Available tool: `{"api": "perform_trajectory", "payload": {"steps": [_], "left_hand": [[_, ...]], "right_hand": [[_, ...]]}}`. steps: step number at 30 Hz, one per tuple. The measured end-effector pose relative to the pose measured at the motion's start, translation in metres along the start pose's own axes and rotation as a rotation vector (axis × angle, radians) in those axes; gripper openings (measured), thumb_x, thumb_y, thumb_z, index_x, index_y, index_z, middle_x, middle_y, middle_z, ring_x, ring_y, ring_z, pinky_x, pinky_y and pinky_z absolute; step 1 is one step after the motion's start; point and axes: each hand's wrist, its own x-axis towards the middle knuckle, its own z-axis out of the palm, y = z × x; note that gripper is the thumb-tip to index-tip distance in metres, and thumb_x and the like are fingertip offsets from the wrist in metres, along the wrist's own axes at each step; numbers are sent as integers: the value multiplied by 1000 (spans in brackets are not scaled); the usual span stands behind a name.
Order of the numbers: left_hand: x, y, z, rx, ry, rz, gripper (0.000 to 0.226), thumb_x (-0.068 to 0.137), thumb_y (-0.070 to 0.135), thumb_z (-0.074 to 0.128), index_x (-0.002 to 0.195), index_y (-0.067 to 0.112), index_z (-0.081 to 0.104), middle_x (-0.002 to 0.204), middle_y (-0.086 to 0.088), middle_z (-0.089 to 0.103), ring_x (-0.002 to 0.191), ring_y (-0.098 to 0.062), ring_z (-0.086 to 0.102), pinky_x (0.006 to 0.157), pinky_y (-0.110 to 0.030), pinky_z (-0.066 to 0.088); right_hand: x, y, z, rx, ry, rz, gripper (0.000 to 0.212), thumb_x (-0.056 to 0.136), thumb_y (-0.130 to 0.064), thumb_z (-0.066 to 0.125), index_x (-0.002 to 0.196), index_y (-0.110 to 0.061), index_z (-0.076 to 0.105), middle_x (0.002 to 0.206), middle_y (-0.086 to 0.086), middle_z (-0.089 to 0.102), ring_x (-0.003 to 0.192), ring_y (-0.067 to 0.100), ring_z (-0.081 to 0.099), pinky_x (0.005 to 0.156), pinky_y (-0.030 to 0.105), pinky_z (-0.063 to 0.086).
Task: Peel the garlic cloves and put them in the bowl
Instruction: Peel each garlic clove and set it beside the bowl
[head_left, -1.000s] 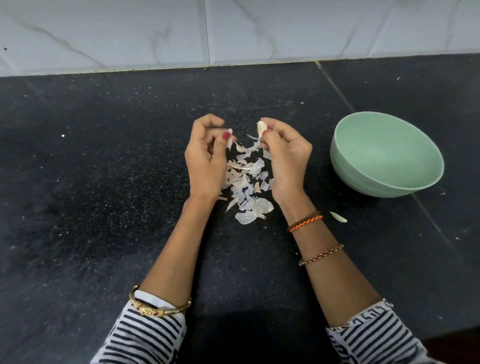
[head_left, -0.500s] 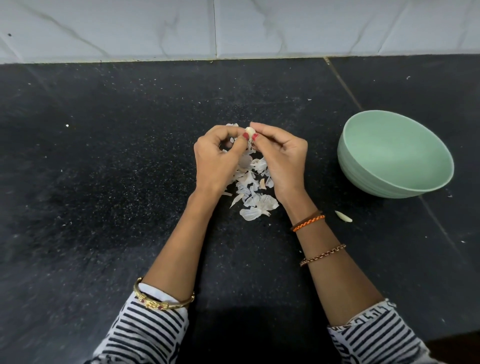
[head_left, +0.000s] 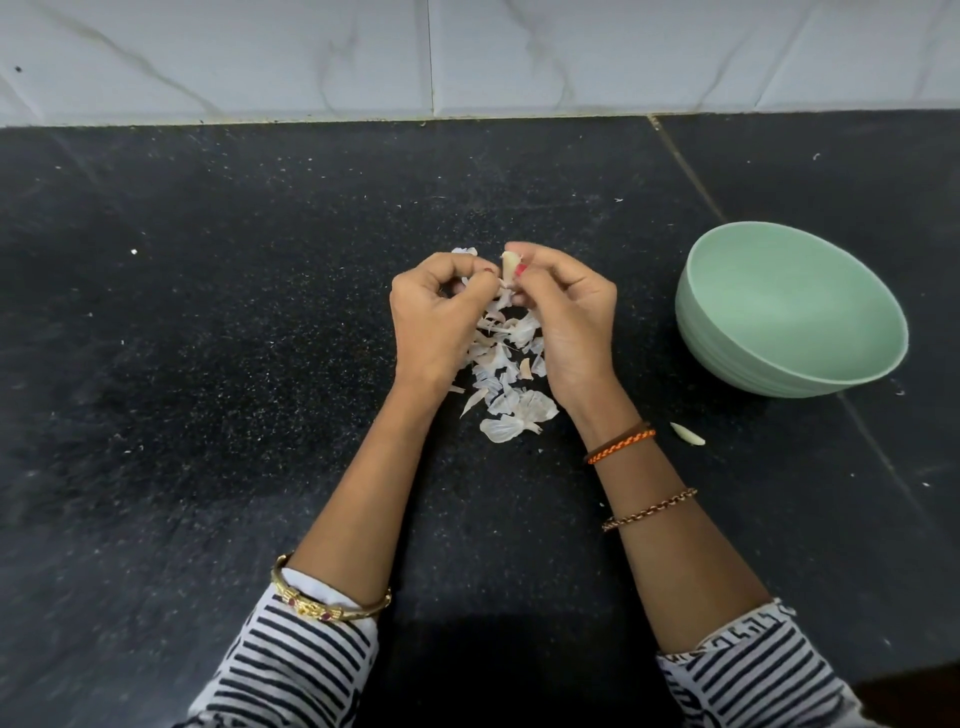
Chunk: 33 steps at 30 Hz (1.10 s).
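Garlic clove (head_left: 508, 268): small, pale, tapered, pinched upright in right hand (head_left: 566, 317) fingertips, above the skin pile. Left hand (head_left: 435, 317) curled, fingertips nipping at the clove's lower end; exactly what it grips can't be resolved. Peeled skins (head_left: 506, 384): thin, papery white flakes heaped on desk (head_left: 208, 364) between the wrists. Bowl (head_left: 717, 338): mint green, smooth, round, tilted, right of hands. Loose clove (head_left: 687, 434) lies just beside right wrist. Desk black, speckled stone.
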Motion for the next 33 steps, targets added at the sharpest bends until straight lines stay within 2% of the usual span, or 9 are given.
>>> {"api": "perform_trajectory", "payload": {"steps": [3,6,9,12,15,18,24,29,33], "left_hand": [[2,0,-2,-28,23,6,19,73,20,54,61,5,59,63,2,55,62,-6,46,62,-19,42],[2,-3,-3,5,-3,57,27,77,17,47,55,2,52,60,-6,48,58,-5,41,58,-17,35],[1,-8,-1,75,-35,140,34,81,17,58,56,-6,54,64,-2,56,62,0,49,65,-15,40],[2,-9,0,92,-67,168,12,79,21,64,75,10,65,82,3,63,70,-6,54,66,-20,46],[2,-9,-2,81,-55,182,15,77,32,61,85,21,67,85,7,65,72,-13,57,67,-24,49],[1,-7,-2,113,-45,231,17,78,31,60,85,19,69,84,9,65,77,-12,62,68,-22,50],[3,-7,-3,177,-16,271,10,78,14,62,83,17,71,77,7,65,71,-9,60,64,-17,47],[3,-9,-2,209,17,320,16,73,23,60,75,13,72,72,9,65,69,-8,60,64,-21,48],[1,-6,0,138,24,256,13,69,26,60,71,20,71,67,14,65,65,-11,59,62,-25,49]], "right_hand": [[6,-3,-3,165,58,107,27,86,9,50,83,-10,68,68,-3,61,59,2,51,59,15,44],[6,-3,-5,134,43,95,25,87,8,50,87,-11,67,70,-5,62,61,2,52,59,16,45],[4,-2,-4,124,8,85,24,88,7,51,89,-12,66,71,-8,64,63,2,52,60,16,45],[4,-1,-4,90,-13,60,21,87,5,55,91,-12,67,78,-8,66,67,2,53,61,15,44],[2,-2,-4,34,-28,28,18,85,7,57,95,-5,66,82,-8,66,69,-2,60,63,13,46],[0,-2,-4,-23,-52,-17,23,84,8,59,103,-4,64,81,-8,67,73,-2,63,66,12,48],[0,0,-5,-86,-72,-64,25,82,10,60,104,-3,63,81,-8,69,80,4,66,73,17,52],[-1,-2,-6,-122,-88,-79,24,83,11,59,102,-2,64,84,-1,67,78,3,66,71,15,51],[-2,-4,-4,-107,-83,-68,24,83,12,56,100,-3,64,72,-11,69,70,-3,64,65,10,48]]}}
